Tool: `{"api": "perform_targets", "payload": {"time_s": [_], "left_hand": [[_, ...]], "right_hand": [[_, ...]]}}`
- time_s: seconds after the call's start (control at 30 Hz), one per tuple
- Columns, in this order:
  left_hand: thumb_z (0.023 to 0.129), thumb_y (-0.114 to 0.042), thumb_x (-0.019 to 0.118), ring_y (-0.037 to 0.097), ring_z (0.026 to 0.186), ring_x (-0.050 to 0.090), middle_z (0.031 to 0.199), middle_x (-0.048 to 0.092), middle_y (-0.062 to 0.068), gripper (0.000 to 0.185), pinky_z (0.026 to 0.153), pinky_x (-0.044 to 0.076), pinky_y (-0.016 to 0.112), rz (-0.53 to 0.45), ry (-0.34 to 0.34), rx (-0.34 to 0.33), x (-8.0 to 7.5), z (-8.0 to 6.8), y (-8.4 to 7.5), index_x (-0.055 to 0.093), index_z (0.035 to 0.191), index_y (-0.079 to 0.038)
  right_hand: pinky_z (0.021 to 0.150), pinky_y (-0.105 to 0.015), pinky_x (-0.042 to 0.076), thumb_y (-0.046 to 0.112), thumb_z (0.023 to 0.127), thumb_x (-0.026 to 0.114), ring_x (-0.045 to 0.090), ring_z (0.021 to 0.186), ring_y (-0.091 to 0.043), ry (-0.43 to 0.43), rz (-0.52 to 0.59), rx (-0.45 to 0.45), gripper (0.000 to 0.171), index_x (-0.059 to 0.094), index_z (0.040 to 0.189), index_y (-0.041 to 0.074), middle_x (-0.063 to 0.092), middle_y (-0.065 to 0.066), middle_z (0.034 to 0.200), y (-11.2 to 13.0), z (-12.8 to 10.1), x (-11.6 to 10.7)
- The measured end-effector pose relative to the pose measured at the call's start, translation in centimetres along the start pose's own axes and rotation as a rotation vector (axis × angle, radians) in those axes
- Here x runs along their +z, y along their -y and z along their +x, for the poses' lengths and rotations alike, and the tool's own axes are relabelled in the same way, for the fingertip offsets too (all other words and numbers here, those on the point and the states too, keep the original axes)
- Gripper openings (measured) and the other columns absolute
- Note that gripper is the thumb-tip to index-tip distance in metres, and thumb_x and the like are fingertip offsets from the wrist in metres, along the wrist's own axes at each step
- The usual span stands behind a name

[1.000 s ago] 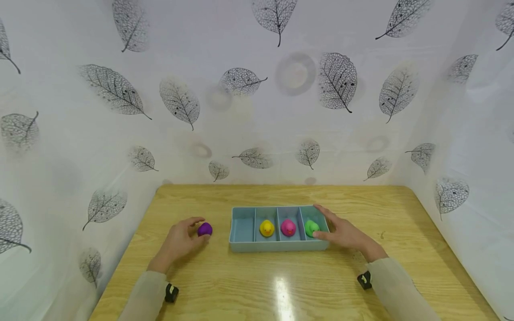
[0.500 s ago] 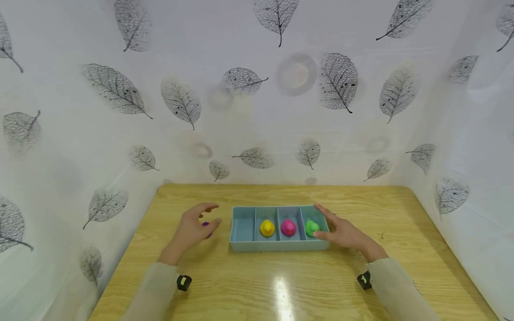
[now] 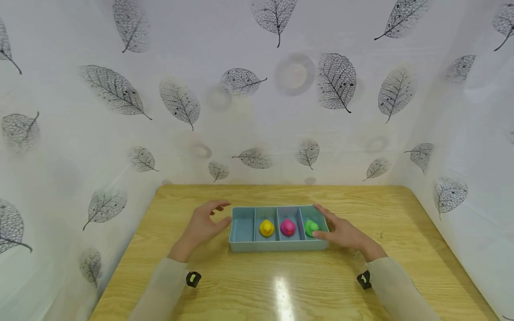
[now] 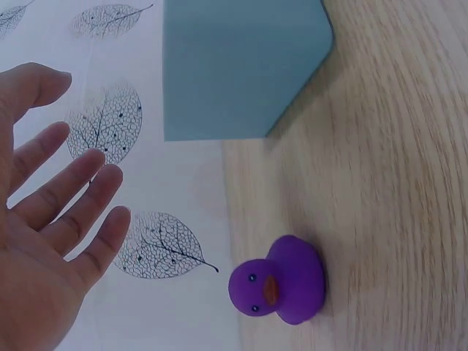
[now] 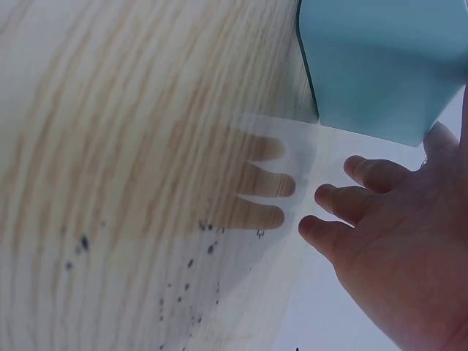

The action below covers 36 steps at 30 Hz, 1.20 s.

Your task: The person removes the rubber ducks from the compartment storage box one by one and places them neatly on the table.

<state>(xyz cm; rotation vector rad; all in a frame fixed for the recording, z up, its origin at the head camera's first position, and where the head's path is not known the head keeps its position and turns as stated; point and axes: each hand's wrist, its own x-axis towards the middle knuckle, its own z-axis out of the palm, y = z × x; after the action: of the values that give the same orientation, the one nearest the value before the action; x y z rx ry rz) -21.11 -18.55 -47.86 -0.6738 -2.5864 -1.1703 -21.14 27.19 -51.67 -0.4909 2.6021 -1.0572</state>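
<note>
A blue-grey tray (image 3: 242, 244) with four compartments sits mid-table. Its leftmost compartment is bare; the others hold a yellow duck (image 3: 267, 228), a pink duck (image 3: 288, 227) and a green duck (image 3: 310, 228). My left hand (image 3: 206, 222) hovers at the tray's left end, fingers spread and straight. It hides the purple duck in the head view. In the left wrist view the purple duck (image 4: 281, 281) stands alone on the wood, apart from my left hand (image 4: 51, 219), near the tray corner (image 4: 234, 66). My right hand (image 3: 339, 232) rests against the tray's right end, fingers relaxed.
The wooden table (image 3: 281, 285) is boxed in by white leaf-patterned sheets (image 3: 257, 102) at the back and both sides. In the right wrist view the tray corner (image 5: 380, 66) lies just above my right hand's fingers (image 5: 365, 175).
My left hand has left the purple duck and moved right to the tray's left end, covering the duck in the head view. The right hand and tray have stayed put.
</note>
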Motion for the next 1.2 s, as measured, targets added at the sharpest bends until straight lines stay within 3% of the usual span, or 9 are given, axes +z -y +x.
{"api": "perform_targets", "payload": {"time_s": [0.37,0.67,0.87,1.0,1.2], "left_hand": [[0.093,-0.019,0.079,0.030,0.107,0.071,0.129,0.075,0.011,0.042,0.084,0.057,0.051,-0.019,0.029,0.026,1.1,0.7,-1.1,0.070,0.133,-0.009],[0.094,-0.017,0.078,0.038,0.107,0.070,0.129,0.074,0.014,0.042,0.084,0.057,0.056,-0.055,0.080,0.045,1.9,1.2,-2.1,0.069,0.133,-0.006],[0.094,-0.015,0.077,0.038,0.101,0.069,0.126,0.074,0.017,0.039,0.080,0.059,0.049,-0.044,0.093,0.102,2.8,1.4,-2.4,0.069,0.131,-0.005],[0.093,-0.015,0.078,0.039,0.101,0.070,0.126,0.074,0.020,0.042,0.083,0.061,0.052,-0.056,0.119,0.117,3.4,1.7,-2.5,0.069,0.131,0.000],[0.093,-0.018,0.078,0.039,0.106,0.070,0.131,0.072,0.019,0.046,0.089,0.060,0.057,-0.054,0.182,0.088,4.4,2.1,-2.5,0.067,0.133,0.002]], "right_hand": [[0.113,-0.079,0.034,0.058,0.098,0.067,0.030,0.151,-0.059,-0.002,-0.013,0.009,0.091,0.011,0.168,0.045,0.016,-0.017,0.177,-0.3,0.1,0.1],[0.113,-0.079,0.034,0.058,0.098,0.067,0.030,0.152,-0.059,-0.007,-0.013,0.022,0.090,0.011,0.167,0.047,0.018,-0.016,0.176,-0.3,-0.1,0.0],[0.115,-0.078,0.033,0.059,0.097,0.068,0.030,0.153,-0.057,-0.001,0.004,0.026,0.091,0.010,0.167,0.049,0.017,-0.014,0.177,-0.1,0.1,0.0],[0.116,-0.077,0.033,0.059,0.097,0.068,0.031,0.153,-0.056,0.000,0.004,0.033,0.091,0.010,0.166,0.051,0.018,-0.013,0.177,-0.2,0.1,0.1],[0.114,-0.078,0.034,0.058,0.098,0.067,0.031,0.151,-0.059,-0.005,-0.011,0.025,0.091,0.010,0.167,0.048,0.020,-0.018,0.176,-0.1,0.0,0.0]]}}
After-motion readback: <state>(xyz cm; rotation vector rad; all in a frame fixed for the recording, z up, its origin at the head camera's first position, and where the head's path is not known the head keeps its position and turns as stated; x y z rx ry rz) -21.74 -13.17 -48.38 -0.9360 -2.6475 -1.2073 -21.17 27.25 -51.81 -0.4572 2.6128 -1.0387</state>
